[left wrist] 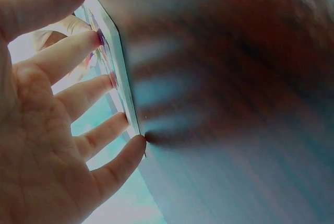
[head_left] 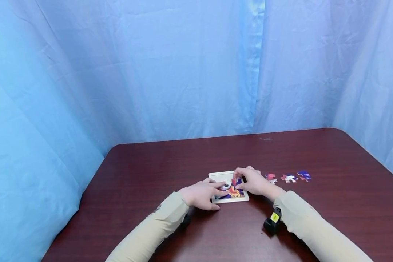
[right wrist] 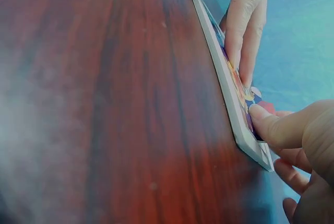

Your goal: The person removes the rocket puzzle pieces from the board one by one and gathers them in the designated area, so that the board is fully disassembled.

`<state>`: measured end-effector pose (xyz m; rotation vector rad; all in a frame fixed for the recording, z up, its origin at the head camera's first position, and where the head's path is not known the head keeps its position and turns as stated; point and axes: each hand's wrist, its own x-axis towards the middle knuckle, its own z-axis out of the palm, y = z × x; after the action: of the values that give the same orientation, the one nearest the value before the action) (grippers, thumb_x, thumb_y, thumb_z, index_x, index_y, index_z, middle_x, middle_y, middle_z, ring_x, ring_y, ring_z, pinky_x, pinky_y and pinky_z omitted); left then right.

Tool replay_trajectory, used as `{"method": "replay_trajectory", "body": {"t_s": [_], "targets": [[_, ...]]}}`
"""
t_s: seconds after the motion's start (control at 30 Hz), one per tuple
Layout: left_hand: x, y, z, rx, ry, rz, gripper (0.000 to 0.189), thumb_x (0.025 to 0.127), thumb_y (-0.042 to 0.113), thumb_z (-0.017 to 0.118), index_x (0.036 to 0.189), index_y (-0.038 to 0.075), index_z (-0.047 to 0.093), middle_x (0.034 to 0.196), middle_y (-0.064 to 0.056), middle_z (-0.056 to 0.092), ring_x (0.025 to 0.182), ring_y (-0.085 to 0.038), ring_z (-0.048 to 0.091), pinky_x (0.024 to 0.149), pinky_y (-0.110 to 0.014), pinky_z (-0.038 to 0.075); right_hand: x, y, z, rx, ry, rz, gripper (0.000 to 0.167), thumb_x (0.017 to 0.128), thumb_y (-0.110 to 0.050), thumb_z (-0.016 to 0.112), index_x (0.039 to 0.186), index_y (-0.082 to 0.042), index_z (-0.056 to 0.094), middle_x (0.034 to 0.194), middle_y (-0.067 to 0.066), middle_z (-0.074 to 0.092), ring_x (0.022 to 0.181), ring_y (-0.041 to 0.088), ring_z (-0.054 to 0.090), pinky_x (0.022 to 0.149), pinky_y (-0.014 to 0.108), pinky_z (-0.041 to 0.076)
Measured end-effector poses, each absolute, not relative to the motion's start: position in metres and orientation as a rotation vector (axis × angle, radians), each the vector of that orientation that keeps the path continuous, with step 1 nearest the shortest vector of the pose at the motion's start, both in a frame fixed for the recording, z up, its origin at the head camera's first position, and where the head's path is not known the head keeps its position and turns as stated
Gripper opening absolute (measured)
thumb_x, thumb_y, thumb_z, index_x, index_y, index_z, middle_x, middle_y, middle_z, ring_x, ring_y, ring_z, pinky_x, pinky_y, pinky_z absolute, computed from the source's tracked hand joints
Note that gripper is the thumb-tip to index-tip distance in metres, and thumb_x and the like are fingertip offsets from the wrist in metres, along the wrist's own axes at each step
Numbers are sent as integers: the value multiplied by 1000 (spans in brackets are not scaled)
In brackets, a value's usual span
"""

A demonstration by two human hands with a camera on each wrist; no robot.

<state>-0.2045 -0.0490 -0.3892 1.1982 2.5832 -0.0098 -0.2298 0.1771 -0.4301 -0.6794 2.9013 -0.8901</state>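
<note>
A small jigsaw puzzle in a pale tray [head_left: 230, 201] lies on the table, partly filled with purple and orange pieces [head_left: 234, 191]. My left hand [head_left: 203, 194] rests over the tray's left side, its fingers straight and spread; in the left wrist view the fingertips touch the puzzle and the tray's edge. At the right part of the tray, my right hand [head_left: 254, 181] pinches a red and purple puzzle piece [right wrist: 267, 107] between thumb and fingers, low against the puzzle. The fingers hide part of this piece. The tray's upper left shows a bare pale area.
Three loose puzzle pieces lie right of the tray: a red and white one [head_left: 271, 177] close to my right hand, a white one [head_left: 290, 178], and a purple one [head_left: 304, 175]. The dark red table [head_left: 157, 163] ends at blue curtains [head_left: 183, 72].
</note>
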Motion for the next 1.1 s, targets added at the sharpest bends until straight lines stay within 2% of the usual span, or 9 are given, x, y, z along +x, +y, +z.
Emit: {"method": "replay_trajectory", "body": {"t_s": [0.23, 0.53, 0.73, 0.9, 1.1], "targets": [[-204, -49, -388, 1198, 2581, -7, 57, 88, 36, 63, 141, 31, 45, 155, 6, 27, 134, -22, 33, 106, -33, 35, -227, 180, -427, -817, 2855, -916, 25, 82, -6, 72, 91, -17, 51, 82, -3, 50, 78, 15, 42, 70, 31, 37], [-204, -49, -390, 1188, 2567, 1, 57, 88, 37, 63, 141, 32, 44, 156, 7, 26, 135, -21, 32, 107, -38, 33, -229, 184, -431, -897, 2776, -969, 21, 86, -8, 67, 91, -19, 50, 82, -5, 50, 79, 13, 48, 72, 31, 40], [-204, -52, -389, 1189, 2562, 7, 56, 88, 36, 63, 141, 31, 45, 156, 7, 26, 134, -21, 32, 107, -37, 34, -230, 183, -429, -822, 2833, -973, 15, 84, -11, 70, 93, -17, 59, 82, -5, 57, 78, 13, 50, 74, 33, 44], [-205, -52, -387, 1190, 2559, 2, 57, 88, 35, 63, 142, 30, 44, 156, 6, 25, 135, -21, 31, 108, -38, 33, -232, 180, -425, -736, 2880, -931, 11, 84, -13, 70, 95, -14, 69, 79, -3, 59, 76, 14, 47, 72, 33, 41], [-205, -50, -389, 1193, 2559, 0, 57, 88, 36, 63, 142, 31, 44, 156, 6, 25, 136, -22, 31, 108, -37, 33, -231, 181, -426, -692, 2863, -952, 11, 83, -13, 71, 93, -14, 69, 77, -4, 58, 73, 13, 48, 72, 32, 42]]}}
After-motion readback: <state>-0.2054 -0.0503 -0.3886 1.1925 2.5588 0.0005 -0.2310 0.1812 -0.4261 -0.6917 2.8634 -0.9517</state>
